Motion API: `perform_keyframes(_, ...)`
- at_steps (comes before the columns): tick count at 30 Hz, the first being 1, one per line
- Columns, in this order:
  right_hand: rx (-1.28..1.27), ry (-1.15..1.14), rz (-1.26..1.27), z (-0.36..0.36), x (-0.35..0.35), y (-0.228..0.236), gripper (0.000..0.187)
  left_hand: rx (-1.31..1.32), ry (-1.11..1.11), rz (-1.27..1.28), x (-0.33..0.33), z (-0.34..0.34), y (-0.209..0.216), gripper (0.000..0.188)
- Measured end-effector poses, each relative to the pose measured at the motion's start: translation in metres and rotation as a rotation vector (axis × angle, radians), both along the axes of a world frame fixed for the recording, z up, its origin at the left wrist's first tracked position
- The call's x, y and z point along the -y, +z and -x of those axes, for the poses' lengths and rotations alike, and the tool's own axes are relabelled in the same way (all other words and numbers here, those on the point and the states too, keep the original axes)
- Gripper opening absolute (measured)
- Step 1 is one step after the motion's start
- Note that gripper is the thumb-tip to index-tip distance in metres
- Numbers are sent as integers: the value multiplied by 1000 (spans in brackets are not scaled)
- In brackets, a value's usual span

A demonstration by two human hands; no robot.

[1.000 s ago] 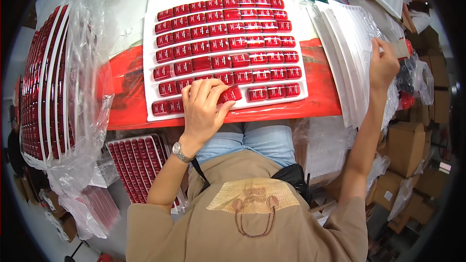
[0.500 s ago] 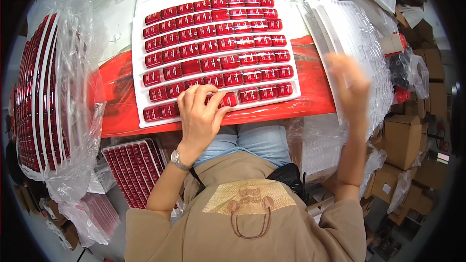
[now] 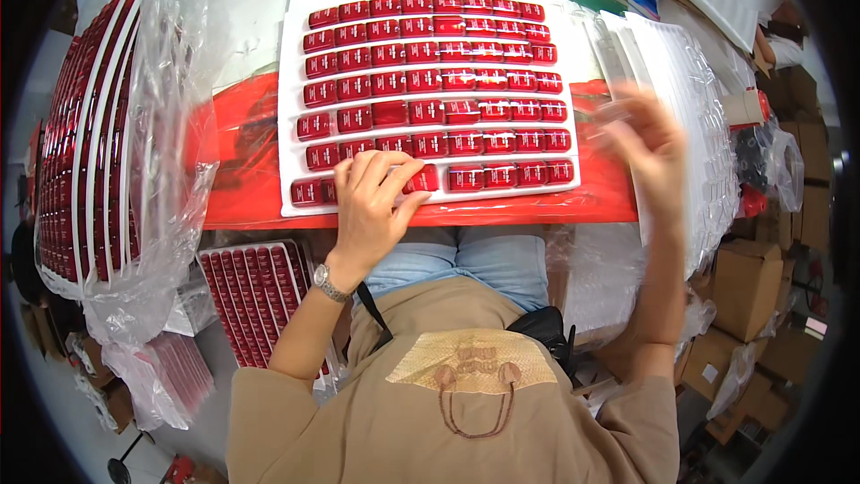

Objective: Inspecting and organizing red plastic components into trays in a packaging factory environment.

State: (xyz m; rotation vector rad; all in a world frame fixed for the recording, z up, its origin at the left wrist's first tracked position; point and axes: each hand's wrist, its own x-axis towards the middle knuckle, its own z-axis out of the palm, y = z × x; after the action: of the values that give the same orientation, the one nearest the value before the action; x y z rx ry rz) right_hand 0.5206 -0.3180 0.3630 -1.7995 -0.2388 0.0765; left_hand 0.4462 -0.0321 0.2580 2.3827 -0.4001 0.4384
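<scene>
A white tray (image 3: pixel 296 139) on the table holds rows of small, glossy red labelled blocks (image 3: pixel 426 113). My left hand (image 3: pixel 372 202) is bent over the nearest row, its forefinger and thumb closed about a slightly tilted red block (image 3: pixel 421 180). Its fingers partly cover the blocks beneath them. To the right of that tilted block is a narrow gap in the row. My right hand (image 3: pixel 649 143) is raised right of the tray, near a stack of clear plastic trays (image 3: pixel 690 125). Motion smears its fingers, and whether they hold anything does not show.
Red sheeting (image 3: pixel 242 179) covers the table's near part. At left stand filled trays (image 3: pixel 85 152) wrapped in clear plastic (image 3: pixel 170 125). Another filled tray (image 3: pixel 255 300) leans below the table edge. Cardboard boxes (image 3: pixel 743 287) are piled at right.
The view has shifted, so the tray sits farther right and higher in it. My right hand has moved closer to the tray. My left hand stays at the nearest row.
</scene>
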Motion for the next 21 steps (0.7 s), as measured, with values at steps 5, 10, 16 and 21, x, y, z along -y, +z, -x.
perform_keyframes(5, 536, 117, 84, 39, -86, -42, 31, -252, -129, 673, 35, 11, 27, 39)
perform_keyframes(10, 422, 446, 504, 46, -42, -24, 44, -176, -80, 372, 13, 10, 23, 37)
perform_keyframes(16, 356, -395, 704, -30, 113, 14, 23, -78, -67, -179, 16, -4, 4, 37)
perform_keyframes(21, 356, -470, 1709, -72, 249, -29, 27, -64, -41, -150, 6, -1, 10, 49)
